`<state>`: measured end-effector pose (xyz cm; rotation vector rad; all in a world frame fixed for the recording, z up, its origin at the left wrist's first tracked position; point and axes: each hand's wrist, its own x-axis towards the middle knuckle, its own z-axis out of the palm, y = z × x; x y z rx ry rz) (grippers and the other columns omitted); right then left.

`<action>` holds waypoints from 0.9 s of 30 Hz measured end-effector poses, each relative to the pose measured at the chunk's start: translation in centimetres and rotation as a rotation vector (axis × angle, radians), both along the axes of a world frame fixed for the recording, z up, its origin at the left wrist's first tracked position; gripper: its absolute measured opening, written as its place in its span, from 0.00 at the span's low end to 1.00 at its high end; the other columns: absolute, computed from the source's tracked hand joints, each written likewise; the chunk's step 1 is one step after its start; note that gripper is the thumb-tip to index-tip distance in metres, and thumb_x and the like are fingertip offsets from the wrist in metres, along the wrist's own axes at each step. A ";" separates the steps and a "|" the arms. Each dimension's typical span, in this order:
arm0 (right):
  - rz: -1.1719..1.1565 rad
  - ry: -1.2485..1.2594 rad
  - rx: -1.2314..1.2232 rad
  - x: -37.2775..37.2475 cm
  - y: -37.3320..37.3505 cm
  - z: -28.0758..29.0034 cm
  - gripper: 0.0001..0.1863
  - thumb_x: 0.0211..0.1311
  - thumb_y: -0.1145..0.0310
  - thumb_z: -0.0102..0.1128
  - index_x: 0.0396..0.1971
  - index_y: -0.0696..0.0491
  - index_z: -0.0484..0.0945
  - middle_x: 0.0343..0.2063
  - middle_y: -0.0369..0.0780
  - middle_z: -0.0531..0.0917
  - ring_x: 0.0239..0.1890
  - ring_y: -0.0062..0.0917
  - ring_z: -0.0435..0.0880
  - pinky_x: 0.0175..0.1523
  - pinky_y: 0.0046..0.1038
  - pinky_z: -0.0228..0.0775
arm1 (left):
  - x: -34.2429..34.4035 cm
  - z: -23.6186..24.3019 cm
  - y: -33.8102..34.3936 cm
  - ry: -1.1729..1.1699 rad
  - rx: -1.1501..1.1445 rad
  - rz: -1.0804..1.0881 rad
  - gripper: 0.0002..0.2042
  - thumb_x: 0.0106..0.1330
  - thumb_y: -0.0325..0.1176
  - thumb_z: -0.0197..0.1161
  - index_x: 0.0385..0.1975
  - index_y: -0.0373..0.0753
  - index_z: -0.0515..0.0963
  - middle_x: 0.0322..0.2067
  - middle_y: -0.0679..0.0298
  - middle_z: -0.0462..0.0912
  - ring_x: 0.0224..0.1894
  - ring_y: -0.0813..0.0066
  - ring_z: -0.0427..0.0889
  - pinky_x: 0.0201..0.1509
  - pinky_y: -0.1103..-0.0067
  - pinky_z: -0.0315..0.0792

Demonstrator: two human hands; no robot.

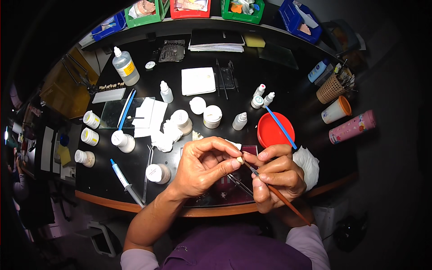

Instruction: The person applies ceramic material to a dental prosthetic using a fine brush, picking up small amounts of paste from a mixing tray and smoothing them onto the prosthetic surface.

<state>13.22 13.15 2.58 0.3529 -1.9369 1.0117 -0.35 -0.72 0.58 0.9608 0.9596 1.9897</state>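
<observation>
Nearest the camera, the bare left hand [200, 166] pinches a small, ivory-coloured, tooth-shaped piece [240, 159] between thumb and forefinger, its other fingers curled behind. The bare right hand [279, 180] grips a slim brush with a reddish-brown wooden handle [288, 203] between thumb and fingertips, its tip aimed at the piece; whether they touch I cannot tell. Brushwork seems under way rather than finished, since both remain in hand; how much surface is done is too small to judge. Below the hands, a silver, tweezer-like metal tool [240, 185] lies over a dark reddish flat pad [213, 198]. Farther out, a squat white plastic jar [212, 118] appears uncapped, and a round red plastic bowl [272, 135] stands on the black-topped workbench [279, 80].
</observation>
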 end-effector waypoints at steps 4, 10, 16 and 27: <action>-0.011 0.013 0.007 -0.1 -0.1 0.0 0.16 0.47 0.86 0.61 0.36 0.55 0.72 0.28 0.40 0.78 0.45 0.35 0.80 0.48 0.36 0.87 | 0.0 -0.1 0.0 -0.014 0.002 -0.007 0.07 0.62 0.15 0.66 0.39 0.28 0.80 0.39 0.56 0.83 0.44 0.75 0.82 0.51 0.79 0.78; -0.002 0.009 -0.002 -0.1 -0.1 0.0 0.14 0.47 0.86 0.62 0.35 0.56 0.72 0.28 0.40 0.78 0.45 0.35 0.80 0.47 0.35 0.87 | 0.0 -0.2 0.0 -0.017 0.004 -0.016 0.08 0.62 0.15 0.66 0.40 0.28 0.80 0.40 0.56 0.83 0.45 0.75 0.82 0.51 0.79 0.78; -0.003 0.023 -0.006 -0.2 -0.2 -0.1 0.14 0.48 0.86 0.61 0.34 0.56 0.72 0.28 0.40 0.78 0.45 0.34 0.79 0.47 0.36 0.87 | 0.0 -0.1 -0.1 -0.013 0.016 -0.009 0.08 0.62 0.15 0.66 0.40 0.28 0.80 0.40 0.56 0.83 0.45 0.75 0.82 0.51 0.79 0.78; 0.032 0.070 0.000 -0.3 0.1 -0.3 0.13 0.47 0.85 0.60 0.34 0.56 0.72 0.26 0.40 0.77 0.44 0.35 0.79 0.46 0.37 0.87 | 0.1 -0.2 0.0 0.002 0.023 0.008 0.08 0.61 0.14 0.67 0.39 0.28 0.81 0.40 0.54 0.83 0.44 0.72 0.82 0.51 0.78 0.77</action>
